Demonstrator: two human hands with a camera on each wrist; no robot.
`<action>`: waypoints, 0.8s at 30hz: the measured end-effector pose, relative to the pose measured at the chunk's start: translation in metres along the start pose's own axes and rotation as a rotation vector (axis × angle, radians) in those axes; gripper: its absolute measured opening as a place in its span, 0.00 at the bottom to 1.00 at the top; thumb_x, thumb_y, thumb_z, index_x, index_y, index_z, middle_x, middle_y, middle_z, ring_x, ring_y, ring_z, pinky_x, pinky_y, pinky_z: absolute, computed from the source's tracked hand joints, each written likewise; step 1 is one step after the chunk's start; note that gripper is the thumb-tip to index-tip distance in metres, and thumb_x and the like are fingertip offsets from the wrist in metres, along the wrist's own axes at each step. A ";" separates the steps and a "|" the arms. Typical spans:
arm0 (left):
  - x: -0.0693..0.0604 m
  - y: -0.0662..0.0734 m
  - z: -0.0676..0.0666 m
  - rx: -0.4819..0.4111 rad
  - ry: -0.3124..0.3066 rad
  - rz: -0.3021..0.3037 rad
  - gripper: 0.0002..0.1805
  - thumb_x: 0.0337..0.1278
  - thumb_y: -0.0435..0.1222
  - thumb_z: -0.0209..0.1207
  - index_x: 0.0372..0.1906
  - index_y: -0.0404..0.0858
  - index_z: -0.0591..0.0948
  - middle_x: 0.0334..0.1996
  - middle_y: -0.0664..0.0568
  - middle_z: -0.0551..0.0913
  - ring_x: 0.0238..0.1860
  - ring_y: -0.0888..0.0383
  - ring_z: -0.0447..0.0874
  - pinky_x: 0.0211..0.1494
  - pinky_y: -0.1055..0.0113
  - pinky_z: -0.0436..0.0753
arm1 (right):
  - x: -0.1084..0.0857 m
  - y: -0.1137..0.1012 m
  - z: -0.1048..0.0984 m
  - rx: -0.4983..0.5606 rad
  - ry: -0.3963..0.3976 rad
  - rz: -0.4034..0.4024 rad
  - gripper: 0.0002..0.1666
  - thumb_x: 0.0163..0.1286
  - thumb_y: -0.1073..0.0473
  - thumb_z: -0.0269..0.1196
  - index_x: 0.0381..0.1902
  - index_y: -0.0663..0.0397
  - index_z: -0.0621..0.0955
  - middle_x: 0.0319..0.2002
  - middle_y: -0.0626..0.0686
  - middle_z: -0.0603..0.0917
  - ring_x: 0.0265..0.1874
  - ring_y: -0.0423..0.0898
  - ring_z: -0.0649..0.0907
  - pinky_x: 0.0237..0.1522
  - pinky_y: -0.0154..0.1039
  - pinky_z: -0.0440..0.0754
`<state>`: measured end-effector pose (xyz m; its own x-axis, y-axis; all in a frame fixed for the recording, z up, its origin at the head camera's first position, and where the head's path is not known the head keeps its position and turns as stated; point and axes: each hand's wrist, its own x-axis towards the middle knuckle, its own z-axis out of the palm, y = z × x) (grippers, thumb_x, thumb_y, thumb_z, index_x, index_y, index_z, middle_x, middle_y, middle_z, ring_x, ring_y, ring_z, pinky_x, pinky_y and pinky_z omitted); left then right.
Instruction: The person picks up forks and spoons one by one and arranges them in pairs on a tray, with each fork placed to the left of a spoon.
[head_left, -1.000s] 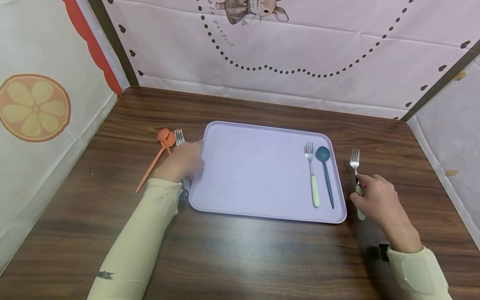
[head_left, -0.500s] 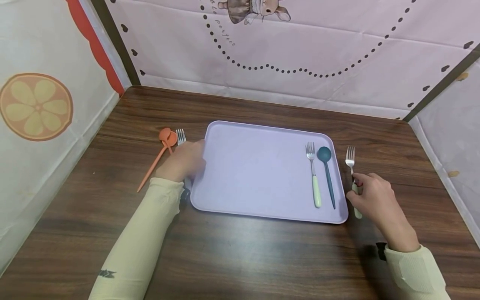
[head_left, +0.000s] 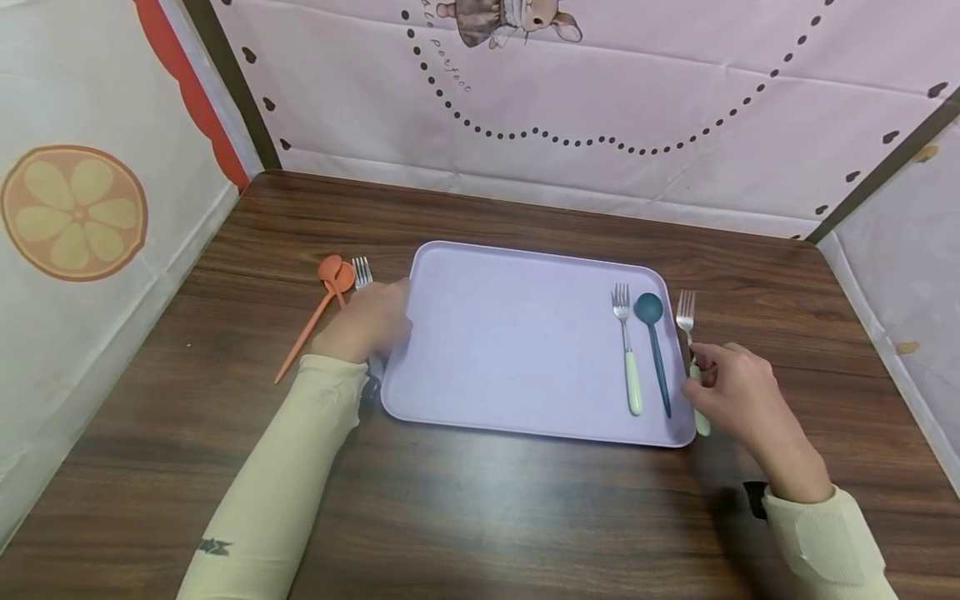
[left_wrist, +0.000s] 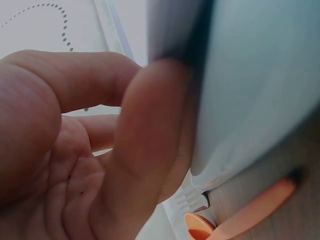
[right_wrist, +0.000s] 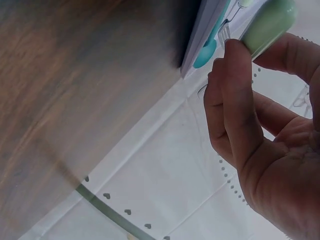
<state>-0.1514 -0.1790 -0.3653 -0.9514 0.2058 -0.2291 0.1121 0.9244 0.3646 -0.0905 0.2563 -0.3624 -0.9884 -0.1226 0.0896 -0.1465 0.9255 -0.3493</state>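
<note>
In the head view, my left hand (head_left: 367, 321) is at the left edge of the lavender tray (head_left: 510, 333). Its thumb and fingers pinch the tray rim (left_wrist: 170, 30) in the left wrist view. A fork (head_left: 362, 271) with a pale handle lies under that hand, partly hidden. My right hand (head_left: 738, 392) holds a green-handled fork (head_left: 686, 310) by its handle, just beside the tray's right rim. The right wrist view shows the green handle (right_wrist: 270, 25) between thumb and fingers. On the tray's right side lie another green-handled fork (head_left: 628, 350) and a teal spoon (head_left: 654, 346).
Two orange spoons (head_left: 330, 283) lie crossed on the dark wood table (head_left: 480, 508), left of the pale-handled fork. Printed cloth walls (head_left: 600, 75) stand behind the table and at both sides.
My right hand has moved left with the green-handled fork, from some way right of the tray to its right rim. My left hand and the tray stay in place.
</note>
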 end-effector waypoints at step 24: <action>-0.002 -0.001 0.000 -0.030 -0.002 -0.006 0.19 0.59 0.26 0.50 0.57 0.26 0.72 0.36 0.37 0.77 0.34 0.43 0.79 0.29 0.59 0.78 | 0.010 -0.025 0.009 0.055 -0.044 -0.021 0.26 0.56 0.69 0.66 0.55 0.74 0.81 0.37 0.64 0.80 0.30 0.53 0.81 0.23 0.41 0.79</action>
<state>-0.1495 -0.1806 -0.3648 -0.9514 0.2010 -0.2333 0.0979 0.9157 0.3898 -0.0968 0.2289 -0.3611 -0.9857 -0.1588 0.0569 -0.1682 0.9015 -0.3987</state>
